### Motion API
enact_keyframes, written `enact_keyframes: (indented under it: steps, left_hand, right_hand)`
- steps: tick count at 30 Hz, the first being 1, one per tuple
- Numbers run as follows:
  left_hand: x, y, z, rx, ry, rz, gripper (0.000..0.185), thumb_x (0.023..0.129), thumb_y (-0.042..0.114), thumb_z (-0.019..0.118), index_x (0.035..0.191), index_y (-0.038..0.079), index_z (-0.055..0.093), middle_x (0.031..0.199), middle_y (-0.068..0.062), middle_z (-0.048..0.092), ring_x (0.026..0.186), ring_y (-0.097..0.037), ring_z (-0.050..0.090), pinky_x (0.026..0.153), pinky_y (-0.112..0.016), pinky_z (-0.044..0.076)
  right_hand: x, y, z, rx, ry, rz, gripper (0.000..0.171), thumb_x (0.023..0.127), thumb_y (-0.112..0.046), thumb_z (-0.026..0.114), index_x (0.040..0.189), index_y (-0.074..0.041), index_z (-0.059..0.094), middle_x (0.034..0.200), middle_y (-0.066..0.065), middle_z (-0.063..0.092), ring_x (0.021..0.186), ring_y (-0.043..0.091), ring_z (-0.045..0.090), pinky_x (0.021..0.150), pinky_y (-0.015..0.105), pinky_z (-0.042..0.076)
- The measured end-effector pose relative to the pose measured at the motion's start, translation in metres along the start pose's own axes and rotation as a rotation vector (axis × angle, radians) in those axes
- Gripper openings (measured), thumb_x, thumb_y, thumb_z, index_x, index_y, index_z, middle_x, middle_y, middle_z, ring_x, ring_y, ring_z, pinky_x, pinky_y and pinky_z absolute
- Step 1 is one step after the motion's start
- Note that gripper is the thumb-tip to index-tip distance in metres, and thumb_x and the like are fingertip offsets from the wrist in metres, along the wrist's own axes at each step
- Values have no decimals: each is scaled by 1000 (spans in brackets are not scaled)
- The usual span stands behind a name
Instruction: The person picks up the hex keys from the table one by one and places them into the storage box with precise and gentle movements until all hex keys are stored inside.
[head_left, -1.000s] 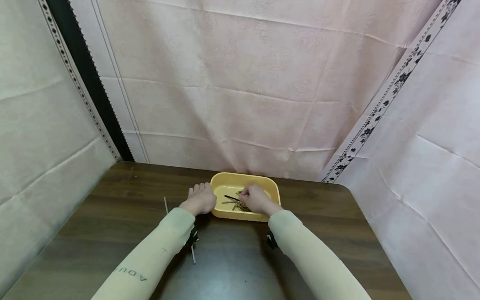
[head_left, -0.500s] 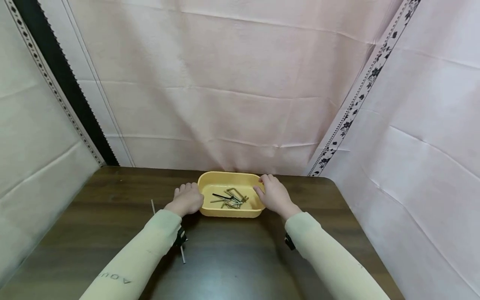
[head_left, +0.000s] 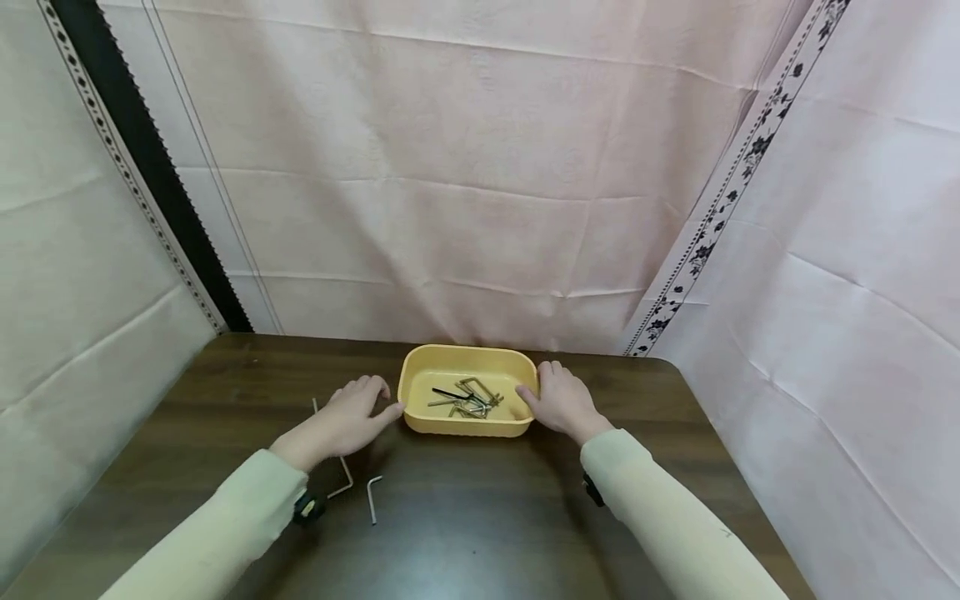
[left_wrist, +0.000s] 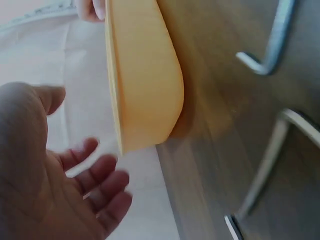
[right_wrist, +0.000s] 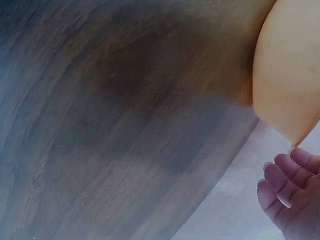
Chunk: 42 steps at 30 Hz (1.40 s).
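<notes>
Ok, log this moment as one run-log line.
left hand: open, beside yellow tray | right hand: open, at tray's right wall | hex keys: in tray | two loose keys: on table

Hex keys (head_left: 465, 401) in the yellow tray (head_left: 420, 375) too small to count; one table key (head_left: 330, 450) partly under the left wrist.

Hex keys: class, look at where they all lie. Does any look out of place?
Yes. Most hex keys lie heaped in the yellow tray, but two hex keys lie loose on the table, by the left hand.
</notes>
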<state>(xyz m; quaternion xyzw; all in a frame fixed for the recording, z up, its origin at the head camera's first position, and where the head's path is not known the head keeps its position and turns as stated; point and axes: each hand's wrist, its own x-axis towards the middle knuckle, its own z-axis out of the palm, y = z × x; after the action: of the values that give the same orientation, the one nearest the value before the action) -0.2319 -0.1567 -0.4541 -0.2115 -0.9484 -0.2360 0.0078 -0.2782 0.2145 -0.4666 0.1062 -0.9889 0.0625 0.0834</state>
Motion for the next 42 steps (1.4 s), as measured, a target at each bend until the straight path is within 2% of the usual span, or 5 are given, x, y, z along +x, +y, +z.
enact_keyframes:
  steps: [6, 12, 24, 32, 42]
  left_hand:
    - [-38, -6, -7, -39, -65, 81, 46, 91, 52, 60, 112, 12, 55, 107, -3, 56, 101, -23, 55, 86, -44, 45]
    - [-56, -17, 2, -43, -144, 152, 51, 82, 47, 74, 118, 16, 60, 112, 0, 56, 98, -20, 56, 82, -42, 46]
    - [-60, -23, 27, -1, -196, 287, 42, 77, 35, 81, 113, 21, 64, 108, 12, 53, 100, -13, 53, 89, -45, 42]
    - [-58, -22, 32, -4, -227, 311, 30, 77, 30, 81, 103, 25, 65, 100, 11, 52, 94, -12, 51, 86, -47, 39]
    - [-57, -21, 33, -7, -232, 335, 18, 78, 31, 80, 85, 31, 64, 94, 13, 48, 87, -9, 44, 79, -39, 33]
  right_hand:
    - [0, 5, 4, -20, -45, -18, 52, 97, -53, 43, 104, -3, 54, 93, 10, 50, 85, 29, 53, 78, 46, 44]
    - [-1, 11, 11, 34, -131, -28, 47, 100, -44, 41, 113, 0, 51, 102, 13, 49, 97, 32, 51, 87, 48, 41]
    - [-2, 8, 6, -24, -204, -65, 32, 102, -29, 32, 109, -2, 46, 102, 13, 43, 99, 33, 44, 89, 48, 34]
    - [-1, 10, 12, -141, -139, -89, 30, 100, -29, 35, 104, -2, 48, 100, 14, 44, 97, 33, 41, 88, 49, 33]
    - [-1, 2, 3, -138, -249, -30, 29, 102, -29, 32, 107, -5, 48, 103, 10, 45, 97, 29, 41, 88, 45, 33]
